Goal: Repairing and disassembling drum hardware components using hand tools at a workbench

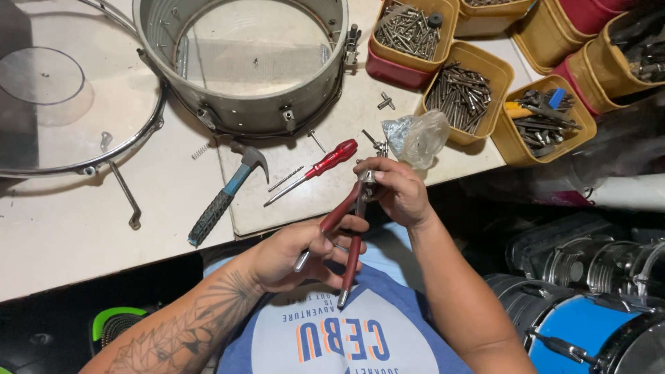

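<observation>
— What are the hands doing?

— The left hand [294, 253] has its fingers wrapped around the red handles of a pair of pliers [346, 232], gripping them. The right hand [398, 190] is closed around a small metal part [367, 181] at the nose of the pliers, pinching it with the fingertips.

— Where is all this?

— Just off the front edge of the white table [69, 235], over the person's lap.

— What lies near?

— A red screwdriver [322, 166] sits on the table just beside the right hand, a hammer [225, 194] further left. A clear plastic bag [419, 137] is right behind the right hand. A metal drum shell [242, 111] stands beyond, and yellow bins of screws [460, 97] sit to the right.
</observation>
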